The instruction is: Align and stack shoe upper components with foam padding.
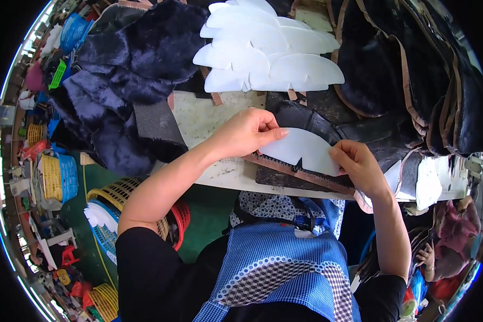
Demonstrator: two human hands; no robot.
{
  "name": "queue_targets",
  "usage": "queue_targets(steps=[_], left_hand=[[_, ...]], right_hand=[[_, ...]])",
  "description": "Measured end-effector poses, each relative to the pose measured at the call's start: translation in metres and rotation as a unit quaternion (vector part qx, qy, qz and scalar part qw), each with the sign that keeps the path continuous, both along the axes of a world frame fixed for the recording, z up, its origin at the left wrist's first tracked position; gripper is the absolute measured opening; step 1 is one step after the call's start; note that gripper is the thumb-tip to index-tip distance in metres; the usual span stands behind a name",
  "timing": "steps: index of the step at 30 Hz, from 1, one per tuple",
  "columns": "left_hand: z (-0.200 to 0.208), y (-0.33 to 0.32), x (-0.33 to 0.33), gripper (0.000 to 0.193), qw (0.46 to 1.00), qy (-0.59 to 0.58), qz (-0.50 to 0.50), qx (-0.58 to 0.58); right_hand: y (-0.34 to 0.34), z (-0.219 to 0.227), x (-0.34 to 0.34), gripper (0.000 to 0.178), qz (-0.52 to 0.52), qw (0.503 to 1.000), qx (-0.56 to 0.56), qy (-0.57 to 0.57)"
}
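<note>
Between my two hands is a white half-moon piece [300, 147] with a small notch in its straight lower edge. My left hand [247, 131] pinches its left end between thumb and fingers. At its right end, my right hand [357, 161] grips the edge the same way. Under the piece lies a black panel [354, 131] with a brown, zigzag-stitched strip [300, 174] along its near edge. Farther back, several white half-moon pieces [268, 48] overlap in a loose pile, many with notches.
Dark plush pieces [129, 70] heap up on the table's left. Black pieces with brown edging [408, 64] stack on the right. Baskets, including a red one [181, 222], stand on the green floor at left. Another person [451, 241] is at the far right.
</note>
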State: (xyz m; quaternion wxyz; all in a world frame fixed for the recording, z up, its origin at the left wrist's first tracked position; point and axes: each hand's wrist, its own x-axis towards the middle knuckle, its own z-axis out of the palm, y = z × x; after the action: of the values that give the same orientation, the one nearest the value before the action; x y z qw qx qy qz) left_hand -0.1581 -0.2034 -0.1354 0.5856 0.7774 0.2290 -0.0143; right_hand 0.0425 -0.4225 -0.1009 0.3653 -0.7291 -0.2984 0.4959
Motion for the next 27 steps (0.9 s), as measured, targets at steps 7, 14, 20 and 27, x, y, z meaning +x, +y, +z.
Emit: queue_targets(steps=[7, 14, 20, 27], left_hand=[[0.027, -0.007, 0.008, 0.033, 0.963, 0.045, -0.03, 0.265], [0.015, -0.037, -0.024, 0.069, 0.894, -0.184, -0.114, 0.393], [-0.002, -0.053, -0.009, 0.081, 0.913, -0.194, -0.079, 0.349], [-0.001, -0.051, 0.021, 0.044, 0.811, -0.175, 0.016, 0.559]], right_hand=[[0.004, -0.002, -0.011, 0.027, 0.089, 0.944, 0.005, -0.317], [0.012, 0.035, -0.058, 0.049, 0.156, 0.812, 0.23, -0.514], [0.011, -0.006, -0.042, 0.039, 0.145, 0.794, 0.264, -0.528], [0.024, 0.008, -0.056, 0.04, 0.073, 0.827, 0.22, -0.512]])
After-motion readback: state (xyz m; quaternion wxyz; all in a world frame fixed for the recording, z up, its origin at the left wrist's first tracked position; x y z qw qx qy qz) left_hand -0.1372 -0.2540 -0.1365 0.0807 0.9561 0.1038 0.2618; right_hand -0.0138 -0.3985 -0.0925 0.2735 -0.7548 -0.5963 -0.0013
